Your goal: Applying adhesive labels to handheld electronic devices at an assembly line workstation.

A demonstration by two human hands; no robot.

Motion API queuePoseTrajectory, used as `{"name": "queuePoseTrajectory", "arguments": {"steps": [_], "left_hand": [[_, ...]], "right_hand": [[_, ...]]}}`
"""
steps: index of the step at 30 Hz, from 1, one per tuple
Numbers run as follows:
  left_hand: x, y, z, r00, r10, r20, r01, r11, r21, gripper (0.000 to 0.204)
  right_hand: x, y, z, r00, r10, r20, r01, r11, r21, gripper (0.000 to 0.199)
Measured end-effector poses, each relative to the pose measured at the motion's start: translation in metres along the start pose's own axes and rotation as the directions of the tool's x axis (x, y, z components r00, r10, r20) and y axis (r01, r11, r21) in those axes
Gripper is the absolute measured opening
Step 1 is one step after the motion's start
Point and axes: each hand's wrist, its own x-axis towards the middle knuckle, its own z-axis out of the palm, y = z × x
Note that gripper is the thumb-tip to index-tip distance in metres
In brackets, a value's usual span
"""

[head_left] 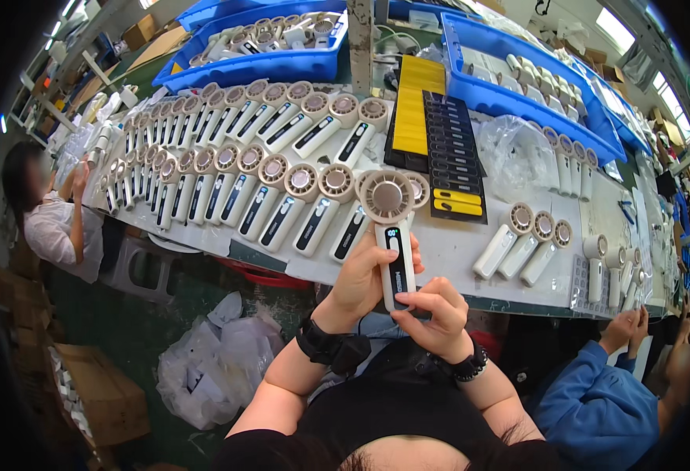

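Note:
I hold a white hand-held fan (392, 228) with a round grille head and a dark front panel upright over the near edge of the white table (470, 251). My left hand (361, 279) grips its handle from the left. My right hand (435, 314) closes around the bottom of the handle. Two long rows of the same white fans (266, 196) lie side by side on the table to the left, heads pointing away from me. Three more fans (529, 239) lie to the right.
Blue bins (259, 55) of fans stand at the back. A tray of yellow and black strips (439, 133) lies at mid table beside a clear plastic bag (518, 149). A seated person (51, 216) is at left; a blue-sleeved person (604, 392) works at right. Cardboard boxes (98, 392) and white bags (219, 357) sit on the floor.

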Motion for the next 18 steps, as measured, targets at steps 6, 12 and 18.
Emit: {"name": "queuePoseTrajectory", "arguments": {"steps": [6, 12, 18], "left_hand": [[-0.004, 0.001, 0.013, 0.998, 0.035, -0.043, -0.032, 0.997, 0.077, 0.040], [-0.002, 0.005, 0.005, 1.000, 0.023, 0.021, -0.024, 0.999, 0.043, 0.060], [-0.003, 0.006, 0.005, 0.997, 0.030, 0.064, -0.031, 1.000, 0.006, 0.075]], "right_hand": [[-0.009, 0.003, 0.001, 0.999, 0.051, -0.018, -0.050, 0.998, 0.024, 0.031], [-0.009, 0.007, 0.002, 0.998, 0.056, -0.024, -0.055, 0.998, 0.021, 0.032], [-0.008, 0.010, 0.002, 0.998, 0.058, -0.013, -0.057, 0.998, 0.032, 0.032]]}}
